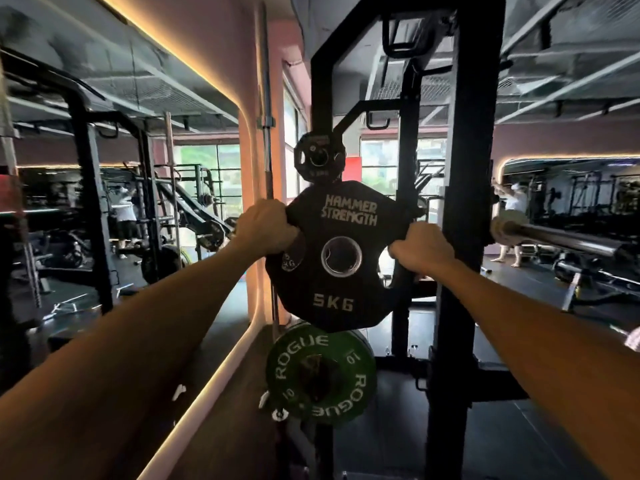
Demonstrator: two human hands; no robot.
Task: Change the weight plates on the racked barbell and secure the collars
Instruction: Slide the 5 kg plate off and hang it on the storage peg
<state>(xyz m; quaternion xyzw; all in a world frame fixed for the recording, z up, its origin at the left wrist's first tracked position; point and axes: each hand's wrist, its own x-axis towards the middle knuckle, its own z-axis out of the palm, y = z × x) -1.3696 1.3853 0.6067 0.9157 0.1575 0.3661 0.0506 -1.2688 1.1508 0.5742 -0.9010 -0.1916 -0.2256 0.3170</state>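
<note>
While both arms reach forward, the scene reads as follows
Plate: a black 5 kg plate (341, 258) marked HAMMER STRENGTH, held upright and facing the camera at frame centre, in front of the rack
Left hand: the left hand (266, 226) grips the plate's rim at 10 o'clock, fingers curled over the edge and clamped on it
Right hand: the right hand (420, 245) grips the rim at 3 o'clock, fingers wrapped through the grip cut-out and clamped on the plate
Small plate: a smaller black plate (319, 157) hangs on the rack at 12 o'clock from the held plate, just above its top edge
Green plate: a green ROGUE plate (320, 375) marked 10 sits at 6 o'clock, its top hidden behind the held plate
Rack: a black upright (460, 202) stands just beside the right hand, at 3 o'clock
Barbell: a bare steel sleeve (554, 237) juts out at 3 o'clock, beyond the upright, well apart from the plate
Spare bar: a bar (266, 98) stands upright against the wall at 11 o'clock
</note>
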